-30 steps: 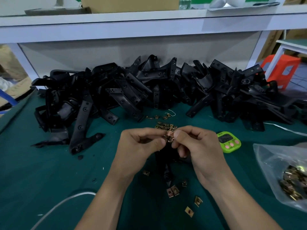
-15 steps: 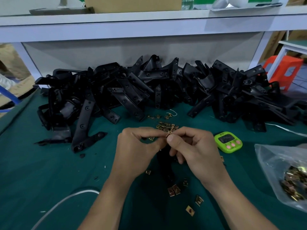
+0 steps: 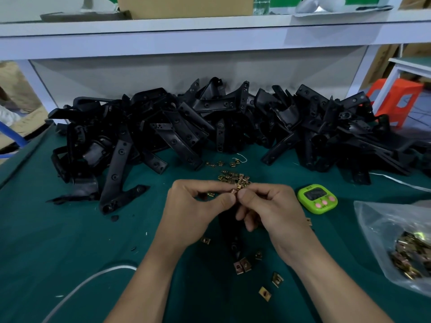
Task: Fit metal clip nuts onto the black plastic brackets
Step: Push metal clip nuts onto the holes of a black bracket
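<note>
- Green mat (image 3: 70,241) holds a bracket pile (image 3: 186,127) behind, loose nuts (image 3: 233,177) nearer.
- Both left hand (image 3: 193,206) and right hand (image 3: 272,208) pinch one clip nut (image 3: 234,191) at the thumb tips.
- Thumbs have closed together since a second ago; the nut is seemingly not yet on the bracket (image 3: 234,243) below.

Our left hand (image 3: 196,206) and right hand (image 3: 272,210) cover most of the black bracket (image 3: 234,245) under them, and of the clip nut (image 3: 234,191) they pinch we see only a corner. The plastic bag (image 3: 382,229) runs off the right edge. The green timer (image 3: 317,198) has a display too small to read.
</note>
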{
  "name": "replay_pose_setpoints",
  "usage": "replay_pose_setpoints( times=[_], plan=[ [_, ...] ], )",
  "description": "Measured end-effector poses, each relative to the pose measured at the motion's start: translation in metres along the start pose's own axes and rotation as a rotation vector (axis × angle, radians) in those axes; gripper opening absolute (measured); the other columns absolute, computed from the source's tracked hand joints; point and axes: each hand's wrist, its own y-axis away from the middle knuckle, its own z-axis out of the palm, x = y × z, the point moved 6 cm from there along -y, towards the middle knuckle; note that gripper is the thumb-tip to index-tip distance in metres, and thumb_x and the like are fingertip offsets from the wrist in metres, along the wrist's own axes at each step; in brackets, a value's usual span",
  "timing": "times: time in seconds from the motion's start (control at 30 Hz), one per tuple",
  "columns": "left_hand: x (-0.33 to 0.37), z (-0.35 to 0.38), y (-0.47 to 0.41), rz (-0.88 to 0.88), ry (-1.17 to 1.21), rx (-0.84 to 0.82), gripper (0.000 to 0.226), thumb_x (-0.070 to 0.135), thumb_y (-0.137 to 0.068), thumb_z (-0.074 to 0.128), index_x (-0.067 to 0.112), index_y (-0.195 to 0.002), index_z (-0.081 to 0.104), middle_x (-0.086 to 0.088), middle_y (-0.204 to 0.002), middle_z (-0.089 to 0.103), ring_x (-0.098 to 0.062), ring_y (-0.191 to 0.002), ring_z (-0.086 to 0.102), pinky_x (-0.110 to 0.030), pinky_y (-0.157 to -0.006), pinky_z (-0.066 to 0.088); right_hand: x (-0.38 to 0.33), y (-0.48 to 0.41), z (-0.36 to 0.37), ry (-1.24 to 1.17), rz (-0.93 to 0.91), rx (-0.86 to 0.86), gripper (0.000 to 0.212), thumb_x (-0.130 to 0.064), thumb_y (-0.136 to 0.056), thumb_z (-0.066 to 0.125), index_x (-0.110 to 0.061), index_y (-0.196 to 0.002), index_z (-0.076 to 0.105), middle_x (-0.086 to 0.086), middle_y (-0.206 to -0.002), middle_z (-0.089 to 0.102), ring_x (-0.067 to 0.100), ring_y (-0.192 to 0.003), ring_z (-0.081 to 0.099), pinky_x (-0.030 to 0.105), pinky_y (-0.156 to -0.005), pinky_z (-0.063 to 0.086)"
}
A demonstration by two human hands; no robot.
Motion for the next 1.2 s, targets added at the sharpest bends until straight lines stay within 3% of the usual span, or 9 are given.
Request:
replay_pose_setpoints(
  times=[0.07, 0.13, 0.27, 0.4, 0.53, 0.73, 0.83, 0.97, 1.2],
  plan=[
    [-0.001, -0.004, 0.0, -0.006, -0.101, 0.054, 0.012, 0.032, -0.078, 0.08, 0.039, -0.088, 0.082, 0.009, -0.072, 0.077, -0.011, -0.055, 0.064, -0.03, -0.052, 0.052, -0.002, 0.0, -0.007, 0.164, -0.072, 0.067, 0.016, -0.029, -0.092, 0.068, -0.023, -0.08, 0.078, 0.003, -0.066, 0.071, 0.012, -0.05, 0.058, 0.019, -0.05, 0.044],
    [-0.003, -0.012, 0.001, -0.033, -0.207, 0.173, 0.015, 0.025, -0.077, 0.08, 0.04, -0.077, 0.081, 0.016, -0.061, 0.071, 0.0, -0.042, 0.052, -0.016, -0.041, 0.038, -0.01, 0.002, -0.021, 0.56, -0.186, 0.205, 0.01, -0.03, -0.091, 0.07, -0.032, -0.083, 0.076, -0.011, -0.071, 0.072, 0.004, -0.062, 0.064, 0.011, -0.057, 0.044],
    [-0.016, -0.026, 0.001, -0.205, -0.239, 0.277, 0.026, 0.016, -0.075, 0.079, 0.042, -0.07, 0.078, 0.018, -0.064, 0.073, 0.004, -0.053, 0.065, -0.008, -0.048, 0.044, -0.008, 0.001, -0.029, 1.03, -0.101, 0.148, 0.032, -0.029, -0.086, 0.071, -0.037, -0.117, 0.07, -0.019, -0.092, 0.061, 0.004, -0.093, 0.056, 0.008, -0.075, 0.039],
    [-0.031, -0.027, 0.001, -0.341, -0.231, 0.202, 0.023, 0.018, -0.076, 0.077, 0.04, -0.071, 0.077, 0.011, -0.066, 0.074, -0.001, -0.06, 0.068, -0.012, -0.053, 0.046, 0.008, 0.0, -0.016, 1.312, -0.032, -0.011, 0.052, -0.056, -0.085, 0.068, -0.031, -0.131, 0.058, -0.009, -0.11, 0.06, 0.018, -0.107, 0.052, 0.035, -0.092, 0.039],
    [-0.034, -0.022, 0.003, -0.43, -0.035, 0.132, 0.018, 0.012, -0.079, 0.074, 0.027, -0.071, 0.08, -0.002, -0.074, 0.078, -0.015, -0.071, 0.075, -0.013, -0.051, 0.046, 0.01, -0.001, -0.009, 1.282, -0.082, 0.04, 0.034, -0.046, -0.091, 0.068, -0.033, -0.119, 0.056, -0.014, -0.1, 0.05, 0.015, -0.101, 0.05, 0.03, -0.083, 0.026],
    [-0.034, -0.016, 0.005, -0.492, 0.225, 0.128, 0.01, 0.015, -0.086, 0.076, 0.019, -0.08, 0.082, -0.01, -0.086, 0.079, -0.015, -0.074, 0.074, -0.015, -0.055, 0.05, -0.001, 0.0, -0.02, 0.978, -0.179, 0.149, 0.033, -0.031, -0.091, 0.07, -0.037, -0.12, 0.055, -0.019, -0.102, 0.049, 0.007, -0.086, 0.056, 0.033, -0.072, 0.049],
    [-0.035, -0.009, 0.005, -0.521, 0.364, 0.105, 0.005, 0.023, -0.083, 0.079, 0.02, -0.081, 0.083, -0.007, -0.095, 0.08, -0.015, -0.083, 0.074, -0.016, -0.059, 0.051, -0.001, -0.001, -0.017, 0.91, -0.227, 0.139, 0.038, -0.026, -0.088, 0.073, -0.04, -0.119, 0.057, -0.023, -0.102, 0.051, -0.002, -0.092, 0.055, 0.015, -0.073, 0.044],
    [-0.032, 0.003, 0.007, -0.525, 0.445, 0.021, 0.024, 0.042, -0.066, 0.078, 0.026, -0.084, 0.084, 0.0, -0.09, 0.079, -0.005, -0.077, 0.071, -0.014, -0.06, 0.051, 0.002, -0.001, -0.015, 0.833, -0.234, 0.128, 0.043, -0.023, -0.085, 0.076, -0.045, -0.117, 0.058, -0.028, -0.101, 0.058, -0.009, -0.097, 0.056, 0.004, -0.079, 0.038],
    [-0.037, -0.001, 0.005, -0.567, 0.577, 0.06, 0.031, 0.029, -0.071, 0.077, 0.01, -0.096, 0.08, -0.014, -0.104, 0.078, -0.013, -0.08, 0.073, -0.016, -0.058, 0.053, 0.001, -0.003, -0.024, 0.81, -0.237, 0.204, 0.041, -0.026, -0.085, 0.074, -0.047, -0.115, 0.057, -0.028, -0.103, 0.063, -0.006, -0.099, 0.06, 0.012, -0.079, 0.045]
  ],
)
